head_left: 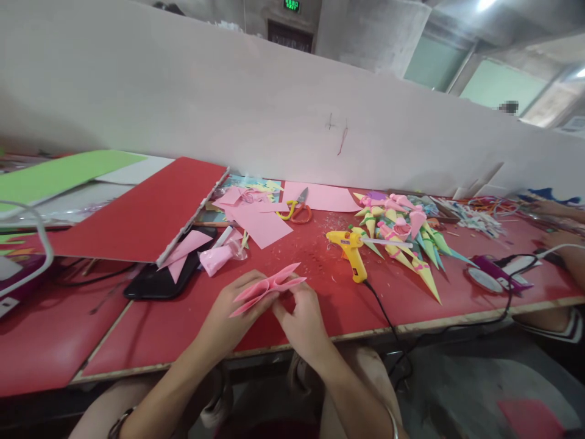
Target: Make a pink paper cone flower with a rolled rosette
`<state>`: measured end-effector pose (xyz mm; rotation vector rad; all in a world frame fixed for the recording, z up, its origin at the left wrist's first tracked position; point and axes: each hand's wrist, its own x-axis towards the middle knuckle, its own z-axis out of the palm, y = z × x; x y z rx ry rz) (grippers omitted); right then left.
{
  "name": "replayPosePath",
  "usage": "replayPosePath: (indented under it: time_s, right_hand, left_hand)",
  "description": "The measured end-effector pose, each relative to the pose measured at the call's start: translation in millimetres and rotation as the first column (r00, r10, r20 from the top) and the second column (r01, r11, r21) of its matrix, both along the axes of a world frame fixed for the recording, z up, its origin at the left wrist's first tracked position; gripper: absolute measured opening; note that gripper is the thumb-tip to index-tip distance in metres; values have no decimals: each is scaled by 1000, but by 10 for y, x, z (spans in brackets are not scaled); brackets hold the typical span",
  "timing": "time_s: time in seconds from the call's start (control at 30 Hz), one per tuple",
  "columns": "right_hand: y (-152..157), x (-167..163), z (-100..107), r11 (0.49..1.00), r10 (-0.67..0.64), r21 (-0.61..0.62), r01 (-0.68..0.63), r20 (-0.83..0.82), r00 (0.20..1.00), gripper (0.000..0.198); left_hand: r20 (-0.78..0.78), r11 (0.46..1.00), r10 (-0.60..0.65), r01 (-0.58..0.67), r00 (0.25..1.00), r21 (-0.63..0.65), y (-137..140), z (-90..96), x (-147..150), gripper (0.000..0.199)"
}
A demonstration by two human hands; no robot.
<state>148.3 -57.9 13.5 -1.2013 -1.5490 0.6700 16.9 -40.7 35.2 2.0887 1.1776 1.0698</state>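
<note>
Pale partition across the upper half of the frame, a green exit sign glowing above it, a red tabletop stretching below; and from the head view, here at lower centre, I've got the folded pink paper, its flaps fanned upward; my left hand pinches it from the left, my right hand pinches its right side, both sets of fingers closed on it; just right of centre lies a yellow glue gun, black cord trailing down, its nozzle end turned left; beside it, centre right, a heap of paper cones; scissors rest above my hands among pink sheets; a red board slants across the left!
</note>
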Motion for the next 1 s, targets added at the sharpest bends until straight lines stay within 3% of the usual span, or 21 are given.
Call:
replayPosePath:
  time_s: [0.1,0.23,0.37,0.5,0.8,1.0]
  right_hand:
    - [0,6,14,1000,7,23,-6,-42,999,9]
    - [24,23,3,998,33,-42,-48,-300,953,10]
    - [61,46,-19,990,58,-85,-112,-478,877,21]
    - [68,52,7,976,95,-116,-183,-529,843,16]
    - [53,55,44,975,19,-180,-132,-523,852,23]
    - [62,57,24,980,5,-168,-109,-524,852,22]
  left_hand:
    - [-9,998,40,-39,999,43,16,5,-15,22]
    - [-21,993,99,-98,995,58,20,37,-22,26]
    - [-38,1000,6,-6,999,-18,-5,63,4,25]
    - [-14,996,-42,41,999,-84,-23,45,38,24]
    - [119,981,28,-4,993,-196,-1,9,116,29]
    - [105,990,96,-83,990,-118,-2,-5,91,25]
